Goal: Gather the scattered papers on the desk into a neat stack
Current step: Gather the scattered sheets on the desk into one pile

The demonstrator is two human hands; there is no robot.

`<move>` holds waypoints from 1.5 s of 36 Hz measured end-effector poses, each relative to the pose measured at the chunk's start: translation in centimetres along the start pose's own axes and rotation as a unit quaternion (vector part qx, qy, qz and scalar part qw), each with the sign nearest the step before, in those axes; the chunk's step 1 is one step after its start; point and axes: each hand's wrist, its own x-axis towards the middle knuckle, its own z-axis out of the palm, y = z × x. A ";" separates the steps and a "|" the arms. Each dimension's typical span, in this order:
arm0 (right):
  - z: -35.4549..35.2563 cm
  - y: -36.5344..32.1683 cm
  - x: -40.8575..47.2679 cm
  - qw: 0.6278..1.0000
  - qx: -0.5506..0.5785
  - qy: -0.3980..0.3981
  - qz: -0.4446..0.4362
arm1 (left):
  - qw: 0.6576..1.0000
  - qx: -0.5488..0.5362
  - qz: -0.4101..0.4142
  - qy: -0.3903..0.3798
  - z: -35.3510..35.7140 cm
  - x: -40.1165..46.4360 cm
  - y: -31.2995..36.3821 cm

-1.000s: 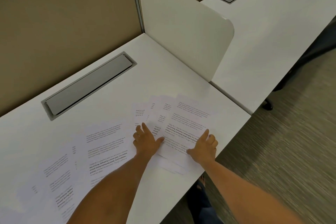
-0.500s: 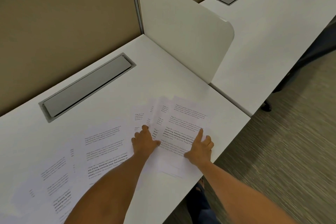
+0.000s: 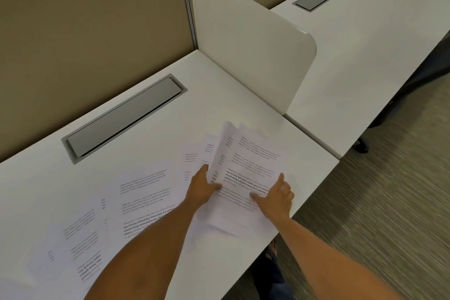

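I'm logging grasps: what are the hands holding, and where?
The left hand grips the left edge of the partly gathered sheets, lifting it; the right hand presses flat on top.

Back edge: tan partition wall (image 3: pixel 85 39), closed to passage.
Right side: white divider panel (image 3: pixel 246 39), upright, blocks reach toward the neighbouring desk (image 3: pixel 365 39).
Recessed cable hatch (image 3: pixel 121 117): flush with the table (image 3: pixel 194 95), no obstruction.
Open table: bare strip between hatch and papers (image 3: pixel 146 192).
Front edge: open to floor (image 3: pixel 389 202).
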 end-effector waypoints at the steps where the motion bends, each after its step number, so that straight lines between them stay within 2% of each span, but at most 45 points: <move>1: -0.2 0.0 0.3 0.998 0.058 0.011 0.021 | 1.000 -0.015 0.004 -0.006 -0.2 -0.1 0.2; 5: -1.4 0.4 0.8 0.964 0.259 0.030 0.052 | 0.998 -0.058 0.017 -0.034 -1.2 -0.6 1.1; 8: -2.4 0.5 0.9 0.916 0.396 -0.027 0.059 | 0.994 -0.094 0.032 -0.040 -2.0 -1.1 1.8; 11: -3.3 0.8 1.2 0.853 0.499 -0.111 0.103 | 0.989 -0.135 0.045 -0.039 -2.8 -1.6 2.7; 12: -3.4 0.9 1.3 0.835 0.521 -0.137 0.111 | 0.987 -0.146 0.048 -0.041 -3.1 -1.8 2.9; 14: -3.8 1.1 1.3 0.820 0.537 -0.169 0.100 | 0.985 -0.157 0.053 -0.044 -3.6 -2.1 3.3; 17: -4.4 0.7 0.8 0.812 0.554 -0.171 0.065 | 0.984 -0.162 0.058 -0.045 -4.3 -2.5 3.6; 22: -5.0 0.0 0.3 0.773 0.605 -0.187 0.036 | 0.982 -0.174 0.056 -0.051 -5.0 -3.2 3.6; 25: -4.8 -0.3 -0.1 0.790 0.581 -0.194 0.030 | 0.981 -0.182 0.040 -0.059 -5.1 -3.7 3.2; 29: -4.3 -0.7 -1.2 0.845 0.499 -0.191 0.032 | 0.986 -0.156 0.025 -0.045 -5.0 -4.4 2.2; 31: -4.0 -0.7 -1.4 0.861 0.473 -0.183 0.034 | 0.990 -0.135 0.016 -0.037 -4.9 -4.7 1.7; 37: -3.6 -1.7 -2.1 0.882 0.427 -0.199 0.009 | 0.994 -0.104 0.005 -0.036 -4.5 -4.9 0.9; 44: -4.0 -3.4 -1.7 0.888 0.440 -0.127 -0.044 | 0.991 -0.089 0.078 0.070 -5.2 -4.4 1.5; 50: -2.6 -3.8 -1.4 0.921 0.371 -0.118 0.006 | 0.993 0.030 0.003 0.110 -5.4 -3.5 0.6; 54: -1.9 -4.4 -2.0 0.934 0.343 -0.104 0.016 | 0.991 0.055 -0.018 0.124 -4.8 -3.1 -0.1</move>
